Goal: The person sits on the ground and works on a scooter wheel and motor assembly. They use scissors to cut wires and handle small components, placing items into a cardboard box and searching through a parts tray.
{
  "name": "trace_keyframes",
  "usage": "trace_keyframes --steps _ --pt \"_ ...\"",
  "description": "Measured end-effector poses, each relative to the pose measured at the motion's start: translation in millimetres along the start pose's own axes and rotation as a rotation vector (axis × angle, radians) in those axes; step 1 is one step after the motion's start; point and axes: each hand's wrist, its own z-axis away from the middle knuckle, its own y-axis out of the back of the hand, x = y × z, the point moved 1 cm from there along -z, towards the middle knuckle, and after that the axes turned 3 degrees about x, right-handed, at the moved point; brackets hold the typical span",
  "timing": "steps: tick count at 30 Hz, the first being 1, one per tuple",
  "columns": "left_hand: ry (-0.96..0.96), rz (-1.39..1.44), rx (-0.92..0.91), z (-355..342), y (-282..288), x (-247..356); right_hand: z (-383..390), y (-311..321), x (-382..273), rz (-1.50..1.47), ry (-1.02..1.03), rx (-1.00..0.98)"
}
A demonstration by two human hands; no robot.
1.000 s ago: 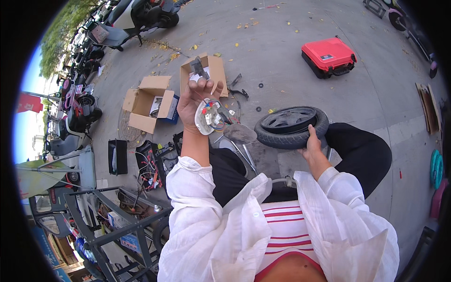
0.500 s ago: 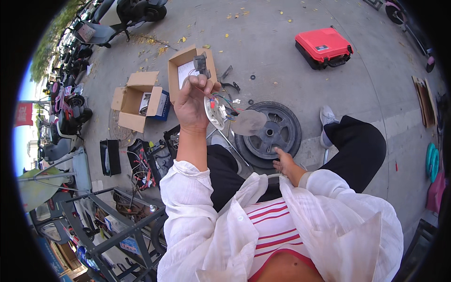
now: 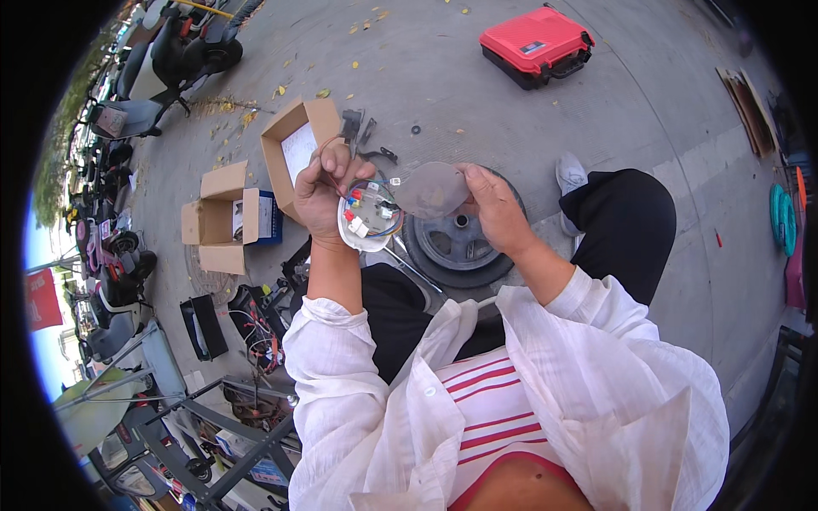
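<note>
My left hand [image 3: 322, 198] is closed on a white plastic housing [image 3: 365, 232], whose inner side carries coloured wires and small red and white connectors. By the fingertips of that hand is a small black part [image 3: 350, 126] with a thin wire; whether the fingers grip it too I cannot tell. A thin translucent round cover [image 3: 429, 192] sits beside the housing, overlapping some of its wires. My right hand [image 3: 497, 209] pinches the cover's right edge between thumb and fingers. Below both, a black wheel with a tyre [image 3: 460, 271] lies flat on the ground, partly hidden.
Two open cardboard boxes [image 3: 223, 179] stand at the left. A red hard case [image 3: 537, 43] lies at the far right. Near my left leg are a black bin [image 3: 203, 328], tangled wiring [image 3: 256, 328] and a metal frame [image 3: 239, 456]. Parked scooters [image 3: 170, 64] line the left side.
My right hand has risen from beside the wheel and taken hold of the translucent cover's edge. My left hand has tilted the housing so its wired inner side shows more. The whole view has shifted.
</note>
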Motion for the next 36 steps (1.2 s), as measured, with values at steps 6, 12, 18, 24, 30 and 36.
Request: trace_keyframes --steps 6,12,18,24,30,36 --pt "-0.016 -0.011 0.031 3.8 -0.1 -17.7 18.0 1.1 -3.8 -0.101 -0.096 -0.28" --pt "-0.034 0.011 0.078 7.1 -4.0 -24.5 22.4 6.8 -7.1 0.098 0.045 -0.402" --pt "0.0 -0.048 0.051 13.2 -8.6 -25.5 21.5 1.6 -21.2 0.262 0.208 -0.364" --pt "0.073 -0.257 0.086 19.0 -9.8 -25.2 21.7 -2.4 -23.0 0.252 0.029 -0.17" --pt "0.196 -0.48 -0.027 22.7 -16.1 -30.1 16.4 0.9 -19.6 0.153 0.057 -0.03" --pt "0.413 -0.602 -0.076 28.1 -23.5 -36.6 16.9 -0.1 -21.2 -0.046 0.015 -0.104"
